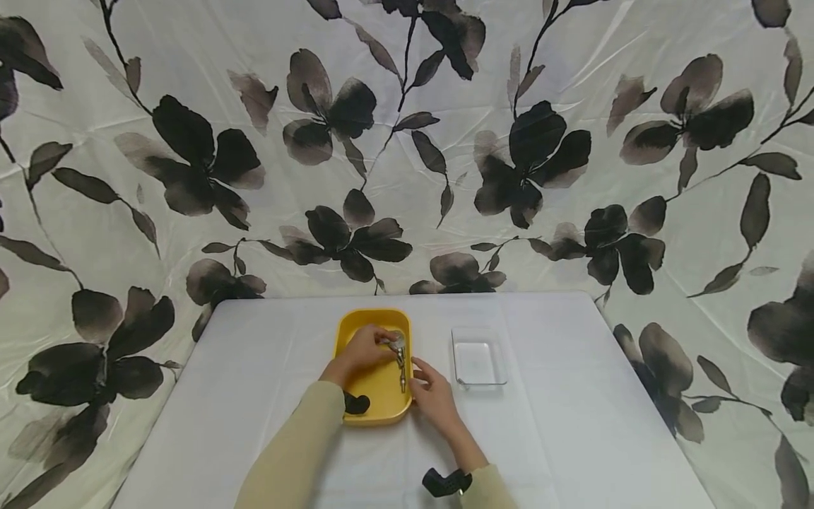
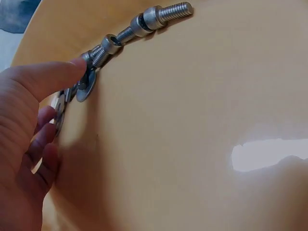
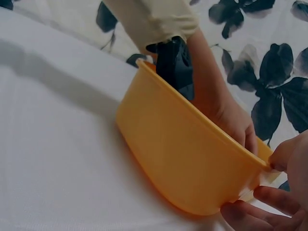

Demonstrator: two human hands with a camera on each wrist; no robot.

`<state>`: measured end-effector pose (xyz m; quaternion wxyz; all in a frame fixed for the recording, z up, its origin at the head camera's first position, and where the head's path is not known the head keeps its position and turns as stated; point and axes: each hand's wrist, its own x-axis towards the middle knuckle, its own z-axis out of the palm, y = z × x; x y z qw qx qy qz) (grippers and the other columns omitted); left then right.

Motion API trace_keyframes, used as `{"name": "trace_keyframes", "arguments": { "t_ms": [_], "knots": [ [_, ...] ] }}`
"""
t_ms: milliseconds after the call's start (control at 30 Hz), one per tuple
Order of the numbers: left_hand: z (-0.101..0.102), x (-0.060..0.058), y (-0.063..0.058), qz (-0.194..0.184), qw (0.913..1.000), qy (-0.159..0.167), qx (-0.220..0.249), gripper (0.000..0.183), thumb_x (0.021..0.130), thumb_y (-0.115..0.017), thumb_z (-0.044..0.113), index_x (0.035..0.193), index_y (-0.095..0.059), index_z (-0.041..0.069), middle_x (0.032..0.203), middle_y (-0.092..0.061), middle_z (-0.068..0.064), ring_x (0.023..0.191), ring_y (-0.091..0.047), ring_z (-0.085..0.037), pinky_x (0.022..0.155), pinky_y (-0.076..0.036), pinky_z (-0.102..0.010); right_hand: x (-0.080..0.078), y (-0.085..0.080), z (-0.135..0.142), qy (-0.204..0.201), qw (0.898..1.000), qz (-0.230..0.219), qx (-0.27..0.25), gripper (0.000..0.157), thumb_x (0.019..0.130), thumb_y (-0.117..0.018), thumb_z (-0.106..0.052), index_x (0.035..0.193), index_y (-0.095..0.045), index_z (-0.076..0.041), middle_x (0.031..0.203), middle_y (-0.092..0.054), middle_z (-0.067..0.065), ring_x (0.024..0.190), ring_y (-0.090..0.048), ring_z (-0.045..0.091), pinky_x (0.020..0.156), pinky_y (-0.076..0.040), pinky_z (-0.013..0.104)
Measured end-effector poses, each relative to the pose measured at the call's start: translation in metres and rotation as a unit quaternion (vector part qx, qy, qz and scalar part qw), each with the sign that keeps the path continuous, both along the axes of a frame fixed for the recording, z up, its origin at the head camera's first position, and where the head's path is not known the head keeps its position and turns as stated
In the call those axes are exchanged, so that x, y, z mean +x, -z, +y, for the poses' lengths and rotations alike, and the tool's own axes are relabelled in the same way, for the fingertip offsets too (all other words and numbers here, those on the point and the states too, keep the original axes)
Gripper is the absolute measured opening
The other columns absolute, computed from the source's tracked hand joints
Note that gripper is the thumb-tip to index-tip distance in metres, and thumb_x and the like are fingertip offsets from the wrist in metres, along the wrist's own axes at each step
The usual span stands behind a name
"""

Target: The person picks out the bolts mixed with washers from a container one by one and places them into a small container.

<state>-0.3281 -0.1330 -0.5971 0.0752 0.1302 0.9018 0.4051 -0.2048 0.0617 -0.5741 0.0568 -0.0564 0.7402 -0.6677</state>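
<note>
Inside a yellow tray (image 1: 376,416), my left hand (image 1: 365,346) has its thumb and fingers around a bunch of metal bolts and washers by the right wall. The left wrist view shows the thumb on the bolts (image 2: 110,44) and curled fingers near the flat washers (image 2: 86,89); part of the bunch is hidden behind the thumb. More bolts (image 1: 402,367) lie in a row along that wall. My right hand (image 1: 435,399) holds the tray's right side from outside. In the right wrist view its thumb (image 3: 284,156) is at the rim and its fingers touch the outer wall.
A clear rectangular container (image 1: 480,364) stands to the right of the tray on a white-covered table (image 1: 572,424). Behind the table hangs a cloth with dark flowers (image 1: 528,162). Both wrists carry black straps (image 1: 447,483).
</note>
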Motion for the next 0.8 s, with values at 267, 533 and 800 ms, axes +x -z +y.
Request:
{"name": "trace_keyframes", "arguments": {
  "t_ms": [267, 533, 800],
  "knots": [
    [-0.004, -0.002, 0.001, -0.035, 0.9992, -0.018, -0.001, 0.024, 0.08, -0.079, 0.015, 0.103, -0.077, 0.019, 0.106, -0.067, 0.003, 0.092, -0.055, -0.018, 0.087, -0.046, -0.036, 0.002, -0.001, 0.0, -0.001, 1.0, -0.008, 0.018, 0.046, 0.096, -0.055, -0.007, 0.141, -0.048, -0.002, 0.118, -0.059, 0.028, 0.097, -0.064, 0.039, 0.068, -0.056, 0.031],
    [-0.006, -0.005, 0.001, -0.04, 0.9986, -0.017, -0.029, 0.015, 0.079, -0.082, 0.018, 0.093, -0.077, 0.017, 0.095, -0.066, 0.006, 0.089, -0.056, -0.015, 0.09, -0.046, -0.036, 0.0, -0.005, 0.0, -0.006, 1.0, -0.012, -0.002, 0.046, 0.096, -0.055, -0.004, 0.141, -0.047, 0.002, 0.118, -0.058, 0.032, 0.098, -0.062, 0.044, 0.069, -0.057, 0.033],
    [-0.005, -0.001, -0.006, -0.049, 0.9974, -0.024, -0.048, 0.017, 0.08, -0.08, 0.011, 0.096, -0.076, 0.011, 0.094, -0.066, 0.001, 0.088, -0.055, -0.017, 0.088, -0.047, -0.037, 0.007, -0.023, 0.002, -0.008, 1.0, -0.013, 0.003, 0.046, 0.095, -0.055, -0.004, 0.139, -0.046, 0.005, 0.118, -0.057, 0.034, 0.099, -0.062, 0.046, 0.069, -0.057, 0.034]
  ]
}}
